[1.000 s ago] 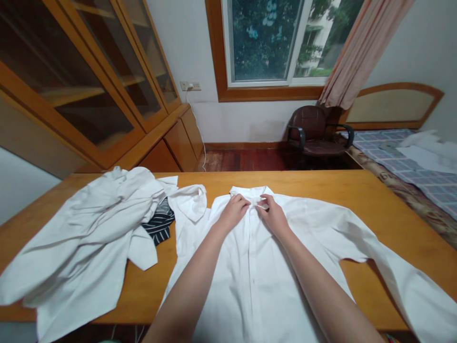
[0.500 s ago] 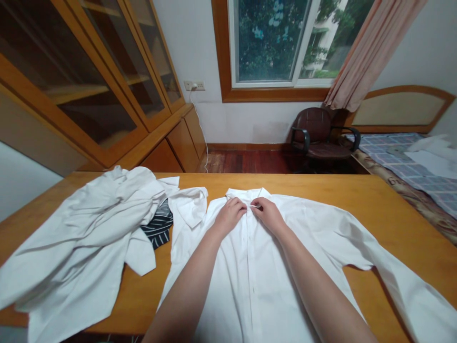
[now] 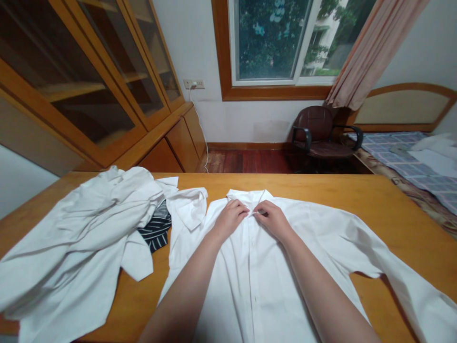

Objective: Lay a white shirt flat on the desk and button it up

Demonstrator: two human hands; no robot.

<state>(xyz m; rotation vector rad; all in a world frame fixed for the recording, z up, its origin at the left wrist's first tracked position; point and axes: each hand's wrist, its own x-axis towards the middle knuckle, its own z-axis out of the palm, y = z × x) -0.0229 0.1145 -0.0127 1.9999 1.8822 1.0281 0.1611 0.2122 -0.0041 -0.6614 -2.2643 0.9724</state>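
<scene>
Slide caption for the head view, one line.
Left hand and right hand on the white shirt, just below its collar.

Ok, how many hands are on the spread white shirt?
2: the left hand and the right hand, both at the front of the white shirt, just below its collar.

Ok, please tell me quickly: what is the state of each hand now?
Left hand: bent over the white shirt, touching it below the collar; whether it pinches cannot be told.
Right hand: closed, pinching the shirt's front edge.
</scene>
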